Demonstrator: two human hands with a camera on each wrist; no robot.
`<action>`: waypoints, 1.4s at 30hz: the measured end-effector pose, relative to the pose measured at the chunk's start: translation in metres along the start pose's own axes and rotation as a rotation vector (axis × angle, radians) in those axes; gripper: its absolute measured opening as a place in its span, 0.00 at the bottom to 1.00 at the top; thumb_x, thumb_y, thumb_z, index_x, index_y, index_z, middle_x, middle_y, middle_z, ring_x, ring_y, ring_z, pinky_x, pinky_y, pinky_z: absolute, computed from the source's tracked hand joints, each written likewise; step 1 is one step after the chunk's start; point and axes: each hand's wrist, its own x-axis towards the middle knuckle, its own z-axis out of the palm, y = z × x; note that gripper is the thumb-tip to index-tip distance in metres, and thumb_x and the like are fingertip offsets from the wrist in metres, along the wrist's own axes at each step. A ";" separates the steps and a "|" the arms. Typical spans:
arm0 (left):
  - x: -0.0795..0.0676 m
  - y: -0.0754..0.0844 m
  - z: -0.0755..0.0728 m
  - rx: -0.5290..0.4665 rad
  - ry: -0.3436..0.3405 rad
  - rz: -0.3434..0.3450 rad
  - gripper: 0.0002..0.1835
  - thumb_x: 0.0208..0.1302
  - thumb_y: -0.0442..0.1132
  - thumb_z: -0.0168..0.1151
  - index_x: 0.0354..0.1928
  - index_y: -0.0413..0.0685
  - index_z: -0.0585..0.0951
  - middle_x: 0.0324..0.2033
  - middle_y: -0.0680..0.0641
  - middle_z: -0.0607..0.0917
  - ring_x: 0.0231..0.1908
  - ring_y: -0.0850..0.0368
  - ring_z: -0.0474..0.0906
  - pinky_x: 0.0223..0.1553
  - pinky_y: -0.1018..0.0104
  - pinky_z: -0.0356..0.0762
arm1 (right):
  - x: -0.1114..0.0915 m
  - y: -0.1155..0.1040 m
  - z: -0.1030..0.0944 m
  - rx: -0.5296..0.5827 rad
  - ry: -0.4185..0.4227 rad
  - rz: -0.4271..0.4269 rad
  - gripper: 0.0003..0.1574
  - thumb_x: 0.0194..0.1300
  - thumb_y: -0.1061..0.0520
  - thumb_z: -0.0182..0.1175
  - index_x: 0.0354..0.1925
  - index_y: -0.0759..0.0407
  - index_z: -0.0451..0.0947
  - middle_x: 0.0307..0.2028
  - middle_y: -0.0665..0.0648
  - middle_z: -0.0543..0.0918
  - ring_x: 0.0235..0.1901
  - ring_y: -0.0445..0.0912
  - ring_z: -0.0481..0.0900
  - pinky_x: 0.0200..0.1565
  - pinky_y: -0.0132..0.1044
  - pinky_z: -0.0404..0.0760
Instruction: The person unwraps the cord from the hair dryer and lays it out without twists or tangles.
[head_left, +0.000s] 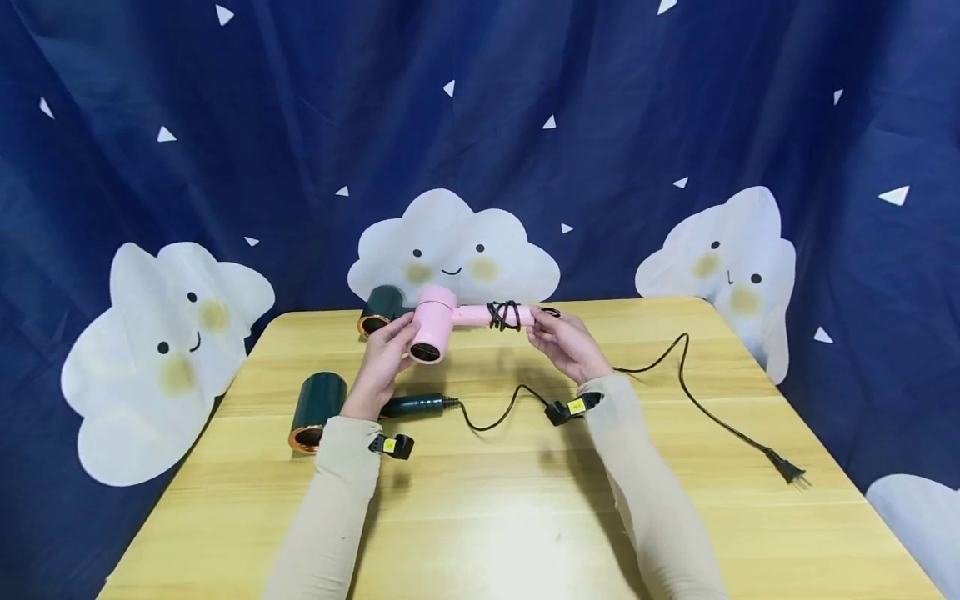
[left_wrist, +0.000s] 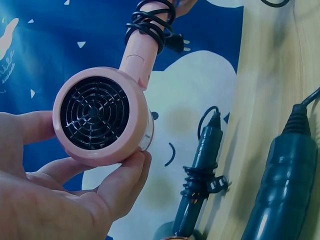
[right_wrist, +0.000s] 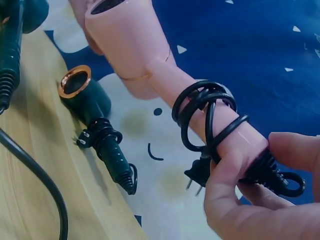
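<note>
A pink hair dryer (head_left: 435, 321) is held up above the back of the table by both hands. My left hand (head_left: 384, 358) grips its barrel, thumb and fingers around the rim by the black grille (left_wrist: 94, 113). The end of the handle is pinched by my right hand (head_left: 567, 343), beside the black cord sleeve (right_wrist: 265, 170). Black cord (right_wrist: 207, 117) is wound round the pink handle, with its plug (right_wrist: 199, 171) hanging there. Below the left hand lies a dark green hair dryer (head_left: 320, 408) with a copper rim, its handle partly hidden by that hand.
Behind the pink dryer, a second green hair dryer (head_left: 381, 308) lies at the table's back edge, its cord wound round the handle. A loose black cord (head_left: 682, 367) runs right to a plug (head_left: 786, 468). A blue cloud-print curtain (head_left: 480, 125) hangs behind the wooden table (head_left: 480, 500).
</note>
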 end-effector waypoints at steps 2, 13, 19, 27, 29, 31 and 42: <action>-0.001 -0.003 0.003 -0.008 -0.005 0.000 0.31 0.81 0.45 0.51 0.80 0.46 0.61 0.78 0.39 0.64 0.74 0.44 0.66 0.74 0.44 0.67 | -0.002 0.002 -0.003 -0.012 0.015 -0.002 0.07 0.79 0.59 0.54 0.46 0.63 0.74 0.32 0.49 0.82 0.29 0.38 0.81 0.40 0.26 0.83; -0.002 -0.018 0.011 0.007 0.003 -0.022 0.30 0.80 0.46 0.53 0.78 0.47 0.65 0.75 0.40 0.68 0.65 0.48 0.73 0.67 0.50 0.75 | -0.010 0.014 -0.007 -0.069 0.032 0.001 0.10 0.80 0.54 0.54 0.52 0.59 0.70 0.52 0.55 0.79 0.45 0.48 0.90 0.55 0.41 0.86; -0.002 -0.015 0.011 0.059 -0.026 -0.007 0.31 0.80 0.47 0.54 0.78 0.46 0.64 0.73 0.39 0.70 0.64 0.47 0.74 0.68 0.45 0.74 | -0.008 0.014 -0.005 0.047 0.013 -0.030 0.07 0.80 0.59 0.53 0.50 0.62 0.71 0.56 0.60 0.75 0.40 0.50 0.91 0.54 0.37 0.85; 0.003 -0.012 0.006 0.202 -0.125 0.045 0.35 0.77 0.50 0.58 0.79 0.47 0.61 0.74 0.38 0.65 0.67 0.41 0.74 0.65 0.47 0.78 | -0.005 0.015 -0.010 0.086 0.059 -0.040 0.12 0.80 0.60 0.52 0.55 0.66 0.70 0.61 0.66 0.71 0.42 0.49 0.90 0.55 0.36 0.85; 0.003 -0.013 0.002 0.260 -0.158 0.071 0.39 0.76 0.52 0.60 0.81 0.51 0.57 0.76 0.40 0.62 0.66 0.39 0.75 0.64 0.47 0.79 | -0.005 0.016 -0.011 0.092 0.054 -0.038 0.12 0.80 0.60 0.52 0.55 0.67 0.70 0.61 0.66 0.71 0.42 0.49 0.90 0.55 0.36 0.84; 0.004 -0.012 -0.002 0.340 -0.185 0.101 0.45 0.72 0.55 0.64 0.83 0.58 0.51 0.80 0.42 0.57 0.65 0.39 0.77 0.62 0.47 0.80 | -0.005 0.016 -0.011 0.094 0.049 -0.036 0.12 0.80 0.60 0.52 0.55 0.67 0.70 0.60 0.65 0.71 0.43 0.49 0.90 0.55 0.36 0.84; 0.011 -0.011 -0.011 0.686 -0.310 0.307 0.69 0.52 0.57 0.81 0.84 0.63 0.40 0.84 0.51 0.35 0.75 0.39 0.62 0.64 0.45 0.77 | -0.005 0.018 -0.006 0.096 0.028 -0.033 0.07 0.79 0.61 0.53 0.48 0.64 0.75 0.64 0.68 0.69 0.42 0.49 0.90 0.57 0.39 0.83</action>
